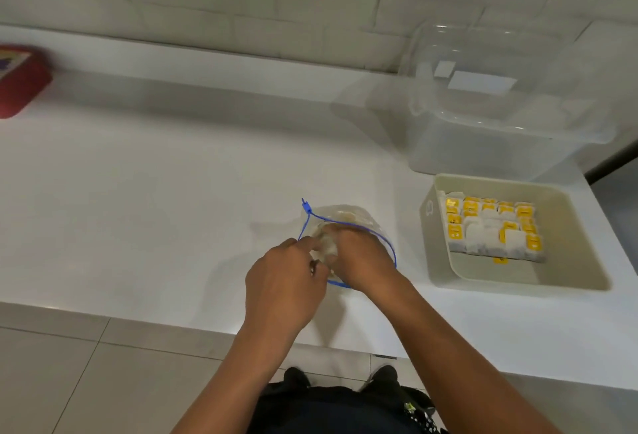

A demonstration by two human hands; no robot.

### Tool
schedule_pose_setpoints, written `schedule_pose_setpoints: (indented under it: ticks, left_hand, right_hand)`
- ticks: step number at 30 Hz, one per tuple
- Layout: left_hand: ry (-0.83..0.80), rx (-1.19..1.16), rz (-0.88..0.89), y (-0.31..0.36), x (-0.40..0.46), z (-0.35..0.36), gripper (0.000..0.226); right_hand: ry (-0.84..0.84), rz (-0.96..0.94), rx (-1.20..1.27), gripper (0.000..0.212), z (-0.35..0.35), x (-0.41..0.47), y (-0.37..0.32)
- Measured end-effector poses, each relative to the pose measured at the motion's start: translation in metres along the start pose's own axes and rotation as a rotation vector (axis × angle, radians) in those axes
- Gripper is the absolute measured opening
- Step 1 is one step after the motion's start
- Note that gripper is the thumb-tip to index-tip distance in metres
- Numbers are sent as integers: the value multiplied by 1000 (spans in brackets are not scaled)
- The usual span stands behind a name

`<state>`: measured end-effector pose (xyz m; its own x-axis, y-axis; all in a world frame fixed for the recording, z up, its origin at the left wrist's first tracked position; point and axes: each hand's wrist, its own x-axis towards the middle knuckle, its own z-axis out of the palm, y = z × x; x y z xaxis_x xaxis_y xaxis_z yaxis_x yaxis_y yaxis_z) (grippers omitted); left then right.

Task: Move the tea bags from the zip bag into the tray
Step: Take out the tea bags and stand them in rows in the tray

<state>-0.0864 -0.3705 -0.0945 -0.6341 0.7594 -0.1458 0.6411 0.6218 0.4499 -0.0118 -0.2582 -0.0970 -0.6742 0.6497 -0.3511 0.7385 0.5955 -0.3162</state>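
**Tea bags: handling notes, hands at the mouth of the zip bag**

Both forearms reach out from the near edge of the white bench. Left hand pinches the near lip of the clear zip bag, fingers curled on the plastic at its blue zip line. Right hand is pushed into the bag's mouth; its fingertips are hidden inside, so I cannot tell whether they have closed on a tea bag. Pale contents show through the plastic at the far end, blurred.

Tray, off-white, sits well to the right of the bag on the same bench. Tea bags with yellow tags stand in rows in its far half; the near half is bare.

Judgement: tea bags are very light, soft paper pouches, easily torn or crushed, with strings likely to tangle. Take each by its flat body near the top edge, gentle pinch. Zip bag is limp and slick, so it needs bracing at the lip.
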Motion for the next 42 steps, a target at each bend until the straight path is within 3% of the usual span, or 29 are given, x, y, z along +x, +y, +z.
schedule_pose_setpoints:
  ticks: [3,8,11,16,18,21,26,30,34,37,40,42]
  left_hand:
    - [-10,-5,3,-3,-4,-1,31]
    - [19,-25,50,-3,-8,-2,33]
    - [37,-40,80,1,-8,-4,37]
    - [47,7,85,-2,-4,-4,18]
    - [56,13,76,-2,-4,-4,17]
    - [110,25,64,-2,-4,-7,17]
    - [123,7,56,4,-8,-8,14]
    - [91,-8,47,1,-11,-3,14]
    - [61,-17,61,-3,-13,1,14]
    - [56,-4,87,-3,-15,4,14]
    - [77,-2,101,-4,-14,5,14]
    - [100,-14,101,-7,-10,7,13]
  right_hand:
    - [-49,15,17,17,3,3,1]
    - [69,-22,99,19,-22,-19,0]
    - [5,-53,69,10,-27,-31,3]
    - [-31,-25,160,16,-24,-34,4]
    - [-44,16,116,16,-25,-33,6]
    - [-147,122,-23,35,-28,-27,12]
    - [-183,139,-164,5,-6,-16,24]
    - [-195,127,-94,23,12,-11,20]
    - [-171,176,-48,4,17,-11,7]
    - [-214,242,72,18,8,-11,-3]
    - [-258,229,27,34,-6,-17,-11]
    - [-254,191,-10,34,-15,-23,-12]
